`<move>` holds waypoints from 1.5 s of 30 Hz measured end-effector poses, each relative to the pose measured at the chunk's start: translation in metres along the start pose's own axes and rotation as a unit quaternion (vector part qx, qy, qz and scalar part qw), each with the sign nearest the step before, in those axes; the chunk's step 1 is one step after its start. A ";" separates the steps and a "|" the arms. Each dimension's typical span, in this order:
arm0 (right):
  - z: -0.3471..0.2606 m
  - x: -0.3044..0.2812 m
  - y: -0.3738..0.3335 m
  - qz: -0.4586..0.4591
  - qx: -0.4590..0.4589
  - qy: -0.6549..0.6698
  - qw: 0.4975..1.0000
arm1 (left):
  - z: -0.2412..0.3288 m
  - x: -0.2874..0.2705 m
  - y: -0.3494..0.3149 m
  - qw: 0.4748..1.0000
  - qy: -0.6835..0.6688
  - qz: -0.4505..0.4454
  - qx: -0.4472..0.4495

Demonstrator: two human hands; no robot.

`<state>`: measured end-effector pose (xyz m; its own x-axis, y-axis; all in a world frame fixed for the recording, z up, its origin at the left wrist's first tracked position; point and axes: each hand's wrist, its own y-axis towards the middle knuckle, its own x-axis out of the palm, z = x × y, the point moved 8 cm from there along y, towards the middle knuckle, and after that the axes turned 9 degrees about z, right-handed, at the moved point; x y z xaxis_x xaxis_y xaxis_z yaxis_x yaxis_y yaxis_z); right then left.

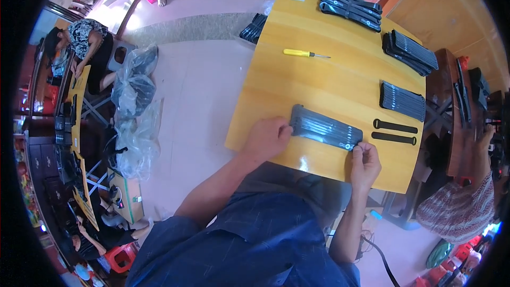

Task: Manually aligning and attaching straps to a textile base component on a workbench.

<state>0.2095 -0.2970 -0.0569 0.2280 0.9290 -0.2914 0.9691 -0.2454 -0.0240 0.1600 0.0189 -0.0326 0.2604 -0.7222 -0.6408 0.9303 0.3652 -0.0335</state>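
Observation:
A flat, shiny packet of black straps (324, 130) lies slantwise near the front edge of the wooden table (265, 85). My left hand (269, 137) is at its left end, fingers curled in a pinch against the edge. At the lower right corner, my right hand (365, 162) pinches the packet between thumb and fingers. Two loose black straps with looped ends, an upper strap (395, 126) and a lower strap (393, 138), lie to the right of the packet. Behind them rests a similar stack of black straps (402, 101).
A yellow-handled screwdriver (298, 53) lies farther back on the table. Bundled black straps (350, 8) and another strap stack (409, 53) sit toward the far right. Clear plastic bags (135, 111) stand on the floor at left. Other people work at left and right.

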 end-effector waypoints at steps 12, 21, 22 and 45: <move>-0.013 0.003 0.000 -0.004 -0.002 -0.004 1.000 | 0.000 -0.002 0.002 1.000 -0.004 -0.016 0.003; -0.014 0.004 0.000 -0.003 -0.034 -0.024 0.999 | 0.001 -0.002 0.000 0.999 0.019 -0.036 0.003; -0.012 0.003 0.001 -0.001 -0.032 -0.018 0.999 | 0.001 -0.002 0.000 0.999 0.016 -0.031 0.004; -0.008 0.001 0.006 0.020 -0.051 -0.052 0.997 | -0.008 0.012 0.004 0.998 -0.005 0.002 0.059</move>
<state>0.2163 -0.2952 -0.0500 0.2615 0.8837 -0.3882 0.9650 -0.2478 0.0859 0.1648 0.0166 -0.0463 0.2666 -0.7266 -0.6333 0.9529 0.2975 0.0598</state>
